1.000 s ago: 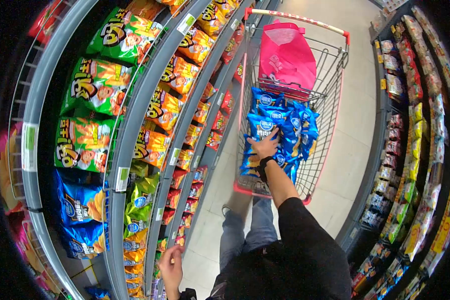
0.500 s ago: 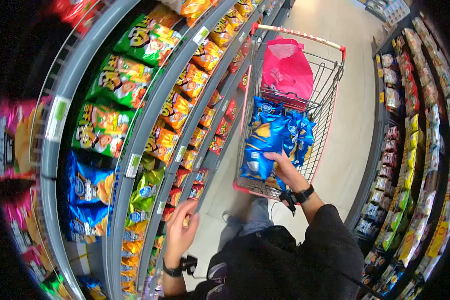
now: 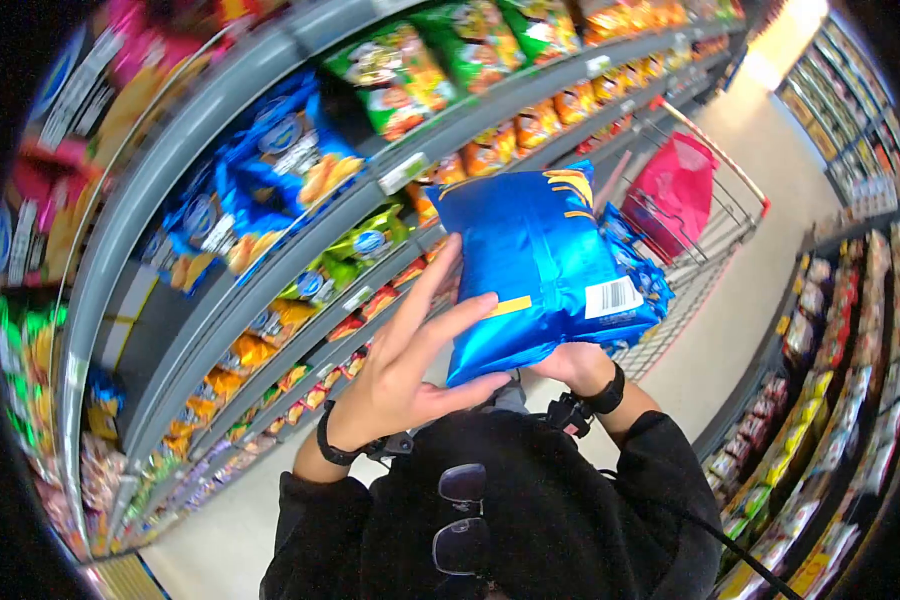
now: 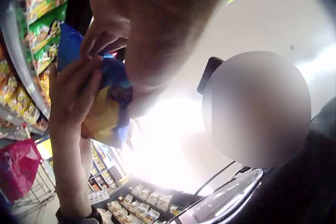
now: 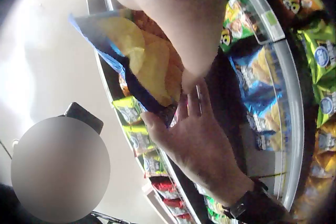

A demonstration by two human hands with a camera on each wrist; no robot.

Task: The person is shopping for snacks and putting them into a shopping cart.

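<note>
A blue bag of chips (image 3: 530,260) is held up in front of my chest, its plain back and barcode facing up in the head view. My left hand (image 3: 385,385) grips its left side, fingers spread over the edge and thumb lower down. Under the near end, my right hand (image 3: 575,365) supports the bag, mostly hidden by it. The left wrist view shows the right hand's fingers (image 4: 89,74) bent over the bag. Yellow chips are printed on the bag's front (image 5: 152,61) in the right wrist view.
A shopping cart (image 3: 750,205) stands ahead, behind the held bag, with a pink tote bag (image 3: 675,185) and more blue chip bags (image 3: 650,285) inside. Shelves on the left carry blue chip bags (image 3: 290,140) and green snack bags (image 3: 395,80). Another stocked shelf (image 3: 820,400) lines the right.
My right hand has lifted a blue bag of chips out of the cart and toward my chest. The left hand has come up onto it. The head view has turned toward the left shelf.
</note>
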